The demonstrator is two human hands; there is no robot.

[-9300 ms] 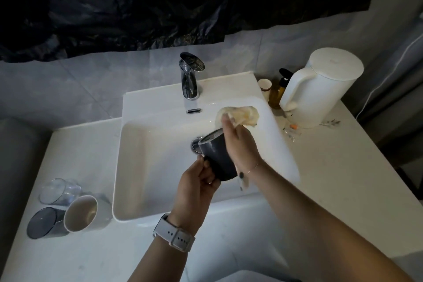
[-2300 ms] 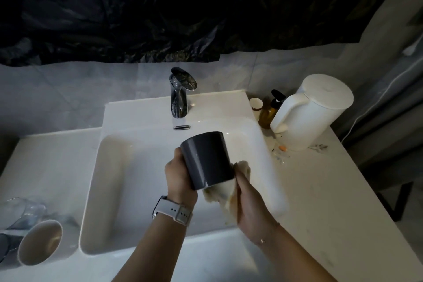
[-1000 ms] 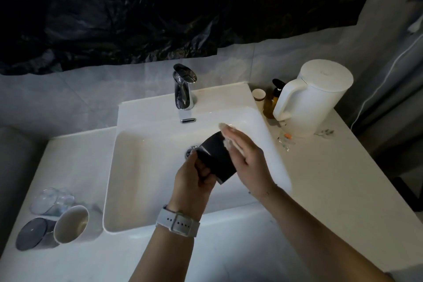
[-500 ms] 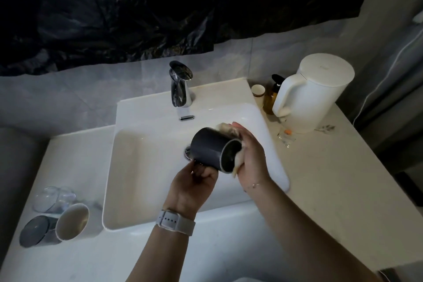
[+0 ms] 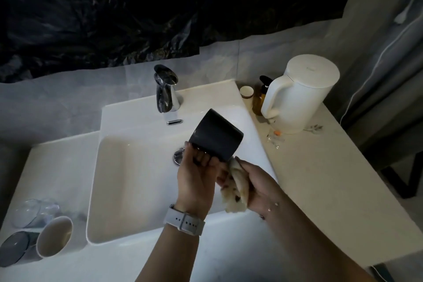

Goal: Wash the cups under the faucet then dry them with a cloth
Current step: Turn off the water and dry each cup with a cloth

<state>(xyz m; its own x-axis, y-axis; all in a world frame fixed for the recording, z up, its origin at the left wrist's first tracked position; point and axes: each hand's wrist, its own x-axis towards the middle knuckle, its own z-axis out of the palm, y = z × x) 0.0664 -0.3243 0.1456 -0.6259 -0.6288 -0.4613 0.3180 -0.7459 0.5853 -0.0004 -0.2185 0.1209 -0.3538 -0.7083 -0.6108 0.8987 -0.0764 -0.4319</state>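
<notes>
Left hand (image 5: 196, 174) grips dark cup (image 5: 216, 137), tilted, mouth down, above sink (image 5: 137, 190); right hand (image 5: 256, 184) clutches bunched cloth (image 5: 235, 192) just below cup's rim.

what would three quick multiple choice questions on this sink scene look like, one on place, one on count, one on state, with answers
1. Where does the white kettle stand?
A. on the counter right of the sink
B. inside the basin
C. on the counter left of the sink

2. How many cups lie at the left end of the counter?
A. one
B. three
C. five

3. How is the dark cup held?
A. standing in the basin
B. upside down in the left hand
C. lying on the counter

Answers:
1. A, the kettle sits on the counter beyond the right rim of the sink.
2. B, a clear cup, a white cup and a grey cup lie there on their sides.
3. B, the left hand grips it near the rim with its base up, while the right hand holds the cloth.
</notes>
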